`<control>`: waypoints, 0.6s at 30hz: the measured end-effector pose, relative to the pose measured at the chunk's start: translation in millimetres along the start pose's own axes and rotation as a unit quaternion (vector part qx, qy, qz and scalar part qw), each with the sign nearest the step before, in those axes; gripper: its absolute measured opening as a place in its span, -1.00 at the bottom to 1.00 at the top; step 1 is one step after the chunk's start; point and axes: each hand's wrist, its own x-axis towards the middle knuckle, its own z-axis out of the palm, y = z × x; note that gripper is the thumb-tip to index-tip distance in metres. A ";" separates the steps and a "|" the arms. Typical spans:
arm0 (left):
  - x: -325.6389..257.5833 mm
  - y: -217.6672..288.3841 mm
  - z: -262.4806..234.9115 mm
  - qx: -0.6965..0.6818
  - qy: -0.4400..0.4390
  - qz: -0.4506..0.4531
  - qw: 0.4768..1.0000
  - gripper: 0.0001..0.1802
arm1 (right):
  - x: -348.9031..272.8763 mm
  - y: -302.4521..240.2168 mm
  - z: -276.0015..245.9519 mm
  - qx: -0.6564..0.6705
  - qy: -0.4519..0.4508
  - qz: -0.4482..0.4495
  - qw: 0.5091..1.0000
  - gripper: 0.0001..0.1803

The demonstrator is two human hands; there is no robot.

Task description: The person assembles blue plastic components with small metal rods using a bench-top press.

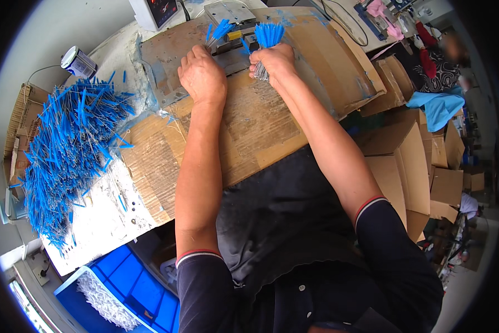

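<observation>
1. Worn cardboard sheets (249, 127) cover the white worktable (102, 222), torn at their edges and smeared with blue.
2. At the far end of the cardboard, the right hand (272, 60) is closed in a fist around a bundle of small brushes (267, 41): bright blue bristle heads fan out above the fist, and thin grey wire stems stick out below it.
3. Just to its left, the left hand (202, 75) pinches a smaller bunch of brushes (219, 30) between its fingertips, their blue tips pointing up and away from the person.
4. Both hands sit at a grey metal fixture (232, 55) on the cardboard, with a small yellow part beside the brush heads.
5. Well apart on the left side of the table lies a big loose heap of the same blue brushes (66, 150), tangled and spilling towards the table's edge.
6. A blue plastic crate (130, 283) stands below the table, and folded cardboard boxes (421, 161) are stacked to the right.
</observation>
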 end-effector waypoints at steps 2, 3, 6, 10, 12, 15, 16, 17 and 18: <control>0.0 0.2 -0.6 -0.006 0.034 0.011 0.999 -0.96 | -1.0 -0.6 -0.8 0.015 -0.012 0.000 1.000 -0.88; 0.1 0.2 0.2 -0.006 0.033 0.011 0.999 -0.96 | -1.8 -1.2 -1.4 0.031 -0.025 -0.001 0.999 -0.88; 0.7 1.9 -0.4 -0.049 0.043 0.020 0.998 -0.83 | -8.5 -6.0 -6.3 0.099 -0.028 0.012 0.995 -0.89; -0.5 6.6 -4.3 -0.077 -0.017 0.013 0.997 -0.86 | -4.5 -4.0 -17.6 0.137 -0.052 0.038 0.988 -0.85; -0.7 5.5 -4.4 -0.079 -0.035 0.007 0.996 -0.88 | -9.2 -4.0 -18.2 0.140 -0.060 0.038 0.988 -0.86; -0.7 5.1 -4.6 -0.093 -0.047 0.002 0.995 -0.88 | -14.0 -3.0 -17.0 0.125 -0.057 0.014 0.990 -0.86; -0.8 5.0 -4.6 -0.090 -0.048 0.005 0.995 -0.87 | -14.2 -3.1 -16.9 0.126 -0.057 0.014 0.990 -0.86; -0.6 5.3 -5.0 -0.087 -0.049 0.007 0.995 -0.87 | -14.1 -2.9 -17.0 0.117 -0.064 0.010 0.991 -0.85; -0.5 5.7 -5.1 -0.087 -0.049 0.007 0.995 -0.87 | -13.9 -2.9 -17.2 0.108 -0.070 0.007 0.992 -0.85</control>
